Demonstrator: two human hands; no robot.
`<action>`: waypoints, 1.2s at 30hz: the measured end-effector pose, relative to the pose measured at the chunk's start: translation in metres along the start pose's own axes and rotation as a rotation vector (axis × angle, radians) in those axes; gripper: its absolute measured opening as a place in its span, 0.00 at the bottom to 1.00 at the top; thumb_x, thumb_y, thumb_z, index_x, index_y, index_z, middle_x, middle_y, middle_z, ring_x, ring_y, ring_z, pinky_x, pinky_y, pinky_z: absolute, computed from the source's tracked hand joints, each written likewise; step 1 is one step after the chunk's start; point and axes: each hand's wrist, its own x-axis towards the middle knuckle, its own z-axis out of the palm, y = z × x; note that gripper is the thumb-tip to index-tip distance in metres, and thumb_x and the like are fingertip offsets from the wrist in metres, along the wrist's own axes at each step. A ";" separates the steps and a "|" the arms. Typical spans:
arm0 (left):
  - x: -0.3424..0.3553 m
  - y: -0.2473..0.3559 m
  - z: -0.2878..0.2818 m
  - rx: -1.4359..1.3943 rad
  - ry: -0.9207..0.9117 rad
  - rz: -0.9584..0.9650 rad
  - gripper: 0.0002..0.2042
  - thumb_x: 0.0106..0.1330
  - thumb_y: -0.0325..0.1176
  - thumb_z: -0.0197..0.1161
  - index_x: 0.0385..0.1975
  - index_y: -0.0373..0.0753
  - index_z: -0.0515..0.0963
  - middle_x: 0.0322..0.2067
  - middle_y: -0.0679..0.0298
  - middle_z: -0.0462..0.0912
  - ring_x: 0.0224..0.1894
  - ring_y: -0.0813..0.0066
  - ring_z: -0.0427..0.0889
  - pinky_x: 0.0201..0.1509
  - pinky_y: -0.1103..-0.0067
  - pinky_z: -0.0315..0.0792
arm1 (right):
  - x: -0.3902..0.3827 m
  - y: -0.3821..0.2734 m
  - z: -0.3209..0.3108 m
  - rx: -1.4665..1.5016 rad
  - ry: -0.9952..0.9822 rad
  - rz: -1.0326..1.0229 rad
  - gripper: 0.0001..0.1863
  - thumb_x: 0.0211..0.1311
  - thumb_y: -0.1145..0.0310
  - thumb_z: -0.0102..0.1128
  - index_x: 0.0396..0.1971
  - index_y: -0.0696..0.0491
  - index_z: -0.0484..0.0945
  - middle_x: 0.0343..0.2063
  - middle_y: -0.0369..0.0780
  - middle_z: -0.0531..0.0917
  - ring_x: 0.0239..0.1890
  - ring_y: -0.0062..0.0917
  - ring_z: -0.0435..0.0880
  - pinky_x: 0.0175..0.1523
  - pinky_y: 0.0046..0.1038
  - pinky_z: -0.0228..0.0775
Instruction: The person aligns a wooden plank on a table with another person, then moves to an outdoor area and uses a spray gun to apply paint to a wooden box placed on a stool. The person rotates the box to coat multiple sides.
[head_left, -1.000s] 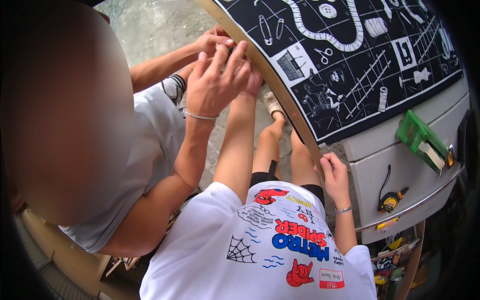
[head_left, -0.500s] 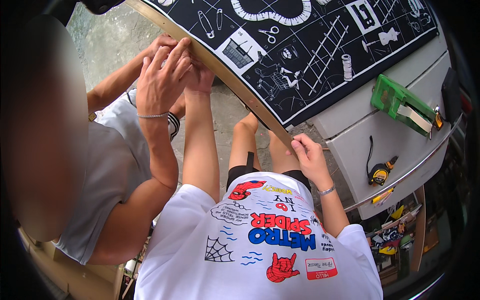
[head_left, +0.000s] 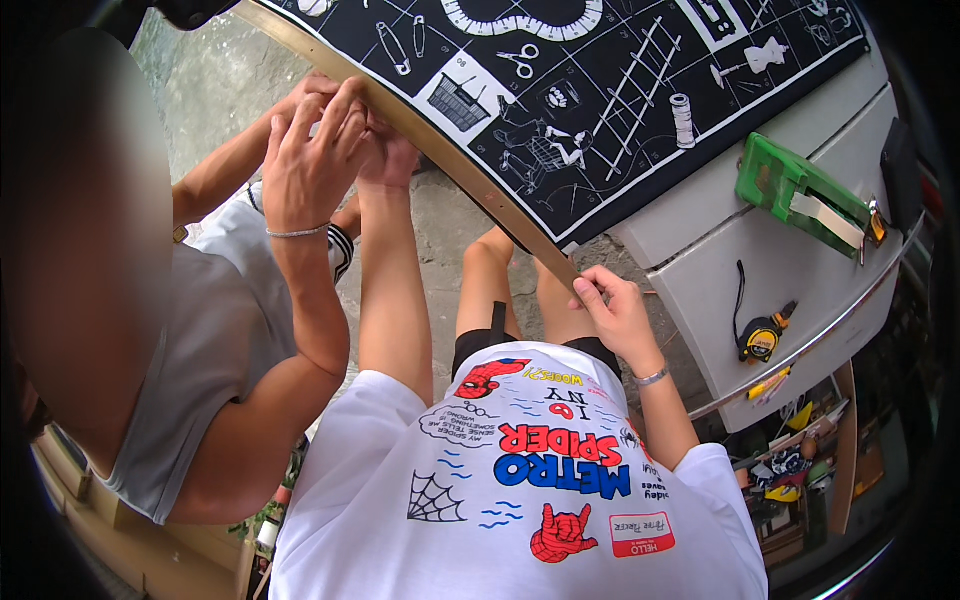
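Observation:
A long thin brown strip [head_left: 450, 173] runs along the near edge of a black mat [head_left: 640, 190] printed with white sewing motifs. My right hand [head_left: 612, 305] pinches the strip's near right end between thumb and fingers. Farther up to the left, my left hand [head_left: 388, 160] is at the same strip, palm partly showing; its fingers are hidden behind the hand of a person at my left. That person's near hand [head_left: 310, 160], with a bracelet at the wrist, lies over the strip beside mine. Their other hand [head_left: 312, 92] is just beyond it.
To the right stands a light grey surface [head_left: 690, 290], holding a green tool [head_left: 790, 190] with a pale strip across it and a black-and-yellow tape measure [head_left: 763, 338]. Below it, a shelf [head_left: 845, 450] holds jumbled items. Stone ground [head_left: 225, 60] shows beyond the strip.
The whole view has shifted slightly, moving the mat and strip a little left and up. Both of my hands and the other person's hands stay at the strip.

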 end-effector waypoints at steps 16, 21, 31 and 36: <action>-0.043 -0.029 -0.026 0.049 0.090 0.053 0.16 0.77 0.44 0.57 0.55 0.43 0.81 0.58 0.63 0.83 0.63 0.64 0.79 0.71 0.61 0.70 | -0.009 -0.017 0.013 -0.150 0.115 -0.061 0.14 0.73 0.60 0.64 0.33 0.57 0.77 0.17 0.47 0.79 0.18 0.37 0.81 0.26 0.34 0.69; -0.083 -0.067 -0.025 0.405 0.399 -0.142 0.18 0.77 0.40 0.54 0.59 0.38 0.77 0.59 0.59 0.82 0.62 0.61 0.79 0.70 0.62 0.69 | -0.011 -0.019 0.017 -0.133 0.172 -0.116 0.16 0.68 0.59 0.70 0.32 0.56 0.77 0.16 0.47 0.79 0.19 0.40 0.82 0.26 0.35 0.70; -0.158 -0.111 0.005 0.629 0.227 -0.467 0.24 0.75 0.44 0.60 0.61 0.33 0.73 0.54 0.57 0.82 0.55 0.69 0.79 0.60 0.72 0.71 | -0.004 -0.033 -0.013 -0.295 0.276 -0.149 0.18 0.63 0.59 0.74 0.29 0.57 0.77 0.18 0.47 0.80 0.19 0.43 0.82 0.26 0.36 0.70; -0.156 -0.119 0.025 0.746 0.212 -0.488 0.21 0.75 0.40 0.62 0.60 0.33 0.73 0.52 0.56 0.84 0.54 0.68 0.82 0.57 0.71 0.75 | 0.000 -0.028 -0.011 -0.319 0.330 -0.191 0.16 0.65 0.60 0.73 0.34 0.58 0.80 0.22 0.48 0.84 0.23 0.44 0.84 0.29 0.36 0.73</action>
